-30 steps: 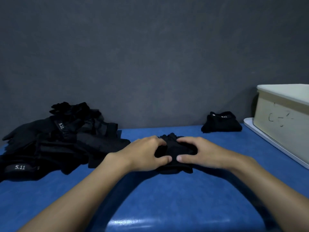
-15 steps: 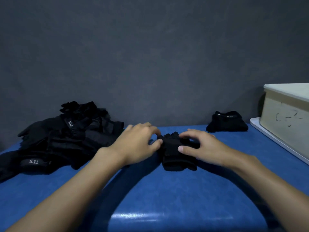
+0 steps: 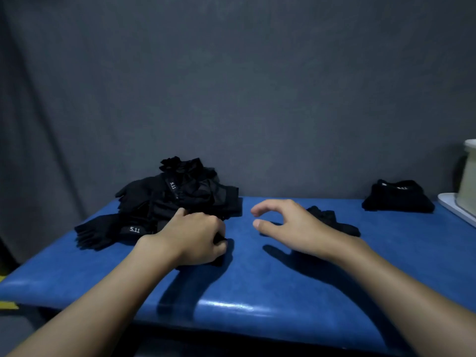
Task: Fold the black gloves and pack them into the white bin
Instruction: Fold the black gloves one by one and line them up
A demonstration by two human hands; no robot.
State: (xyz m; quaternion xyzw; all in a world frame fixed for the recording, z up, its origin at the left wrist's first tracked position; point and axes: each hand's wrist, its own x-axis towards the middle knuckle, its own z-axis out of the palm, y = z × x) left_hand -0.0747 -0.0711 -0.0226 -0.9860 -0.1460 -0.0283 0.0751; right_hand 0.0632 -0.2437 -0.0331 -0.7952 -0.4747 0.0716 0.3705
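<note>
Beneath the curled left fingers [image 3: 214, 228] lies a black glove [image 3: 219, 259].

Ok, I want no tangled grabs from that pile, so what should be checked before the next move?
1. Left hand grip on a glove at the glove pile's near edge: ok, fingers curled on black fabric.
2. Only one glove taken: cannot tell, the hand covers it.
3. Right hand free to help: ok, open, holding nothing.
4. Folded glove clear of the work spot: ok, on the blue table behind the right hand.
5. White bin open for packing: cannot tell, only its corner shows.
</note>
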